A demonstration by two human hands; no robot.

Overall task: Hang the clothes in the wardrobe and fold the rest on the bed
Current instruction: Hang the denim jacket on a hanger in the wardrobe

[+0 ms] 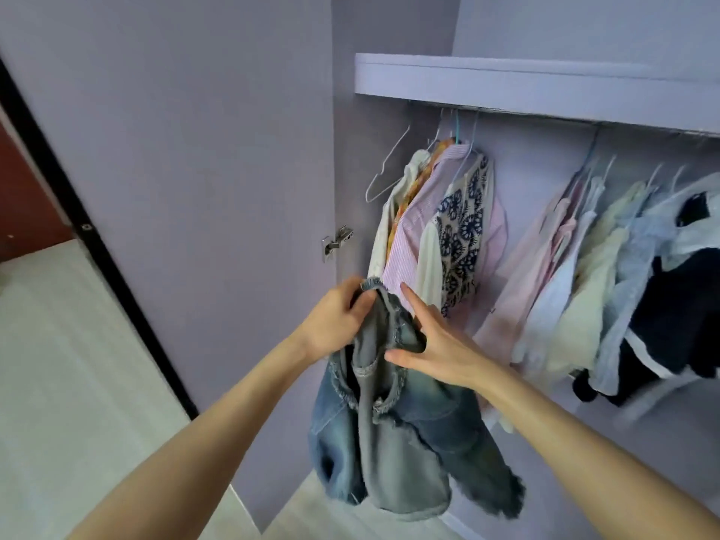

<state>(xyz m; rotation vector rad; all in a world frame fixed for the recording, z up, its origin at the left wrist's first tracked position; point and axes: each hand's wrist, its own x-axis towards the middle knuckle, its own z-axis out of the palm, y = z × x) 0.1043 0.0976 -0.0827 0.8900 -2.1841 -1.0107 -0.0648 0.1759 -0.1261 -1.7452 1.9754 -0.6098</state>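
Left hand [336,321] gripping the top edge of a faded blue denim garment with frayed seams [393,430], fingertips buried in the cloth. Right hand [436,344] against its bunched upper part, fingers straight and together, thumb extended beneath. Garment dangling before the open lilac wardrobe [537,83]. Hanging rail hidden under the shelf; hung shirts [444,220] overlapping, rightmost clothes blurred and cut off.

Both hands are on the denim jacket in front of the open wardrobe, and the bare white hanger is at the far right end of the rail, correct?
Not quite. The head view shows the bare white hanger at the left end of the rail, beside the pink striped shirt. The rest holds: the left hand and right hand are on the denim jacket.
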